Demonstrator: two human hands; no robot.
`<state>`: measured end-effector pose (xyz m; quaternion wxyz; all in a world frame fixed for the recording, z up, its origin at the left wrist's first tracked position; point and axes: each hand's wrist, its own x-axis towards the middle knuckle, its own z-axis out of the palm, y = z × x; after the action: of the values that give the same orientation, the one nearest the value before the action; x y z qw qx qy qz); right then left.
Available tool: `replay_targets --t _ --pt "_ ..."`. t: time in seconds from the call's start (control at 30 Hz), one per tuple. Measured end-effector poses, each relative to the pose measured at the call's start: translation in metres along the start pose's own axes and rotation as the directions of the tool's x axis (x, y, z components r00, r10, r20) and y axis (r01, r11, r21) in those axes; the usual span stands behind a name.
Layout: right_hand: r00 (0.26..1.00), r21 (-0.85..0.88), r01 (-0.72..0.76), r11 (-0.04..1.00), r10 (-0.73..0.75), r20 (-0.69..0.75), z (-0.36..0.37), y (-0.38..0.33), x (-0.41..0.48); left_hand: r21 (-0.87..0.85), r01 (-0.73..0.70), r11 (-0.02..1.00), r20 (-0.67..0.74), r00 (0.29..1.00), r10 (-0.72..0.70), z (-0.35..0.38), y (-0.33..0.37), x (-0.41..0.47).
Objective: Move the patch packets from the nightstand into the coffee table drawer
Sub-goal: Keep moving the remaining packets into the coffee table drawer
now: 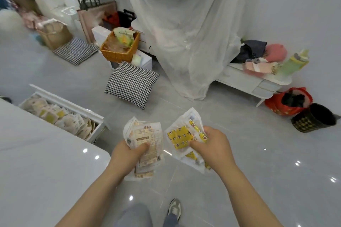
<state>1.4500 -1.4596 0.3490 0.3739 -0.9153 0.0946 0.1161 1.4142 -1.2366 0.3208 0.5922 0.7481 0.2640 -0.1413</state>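
Head view shows you standing over the grey floor with both arms out front, each loaded. Your left hand (127, 155) is curled round a stack of hand-warmer packets (145, 134), thumb pressed across the printed face. Your right hand (212, 147) pinches a fan of yellow-patterned packets (180, 137) in clear wrappers. The two bundles sit just beside each other, not quite touching. What matters next is the open drawer (66, 100): it lies to your left and a little ahead, pulled out from under the glossy white tabletop (36, 162), and it is already well filled with similar packets. Its long axis runs from far left toward you, so its near corner points at your left hand, which is clearly the closer of the two. Your right hand would have to cross in front of your body to reach it. The nightstand (254, 83) is well apart, off to the right by the wall; I cannot tell whether any packets remain among the things on it. My judgement is that you are mid-carry, with a leftward turn and a drop into the drawer to come.
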Motion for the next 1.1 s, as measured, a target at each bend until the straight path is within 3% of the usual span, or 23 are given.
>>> replay_targets --t 0.37,0.7,1.1 --pt "0.937 -0.143 0.271 0.952 -0.227 0.265 0.029 -0.062 0.128 -0.191 0.173 0.966 -0.251 0.943 -0.218 -0.016 0.011 0.061" --pt "0.852 -0.176 0.418 0.891 -0.318 0.415 0.092 -0.169 0.231 -0.323 0.172 0.931 -0.381 0.876 -0.294 -0.079 0.041 0.150" --pt "0.619 -0.123 0.647 0.752 -0.424 0.661 0.174 -0.277 0.340 -0.488 0.210 0.847 -0.520 0.710 -0.476 -0.135 0.063 0.233"
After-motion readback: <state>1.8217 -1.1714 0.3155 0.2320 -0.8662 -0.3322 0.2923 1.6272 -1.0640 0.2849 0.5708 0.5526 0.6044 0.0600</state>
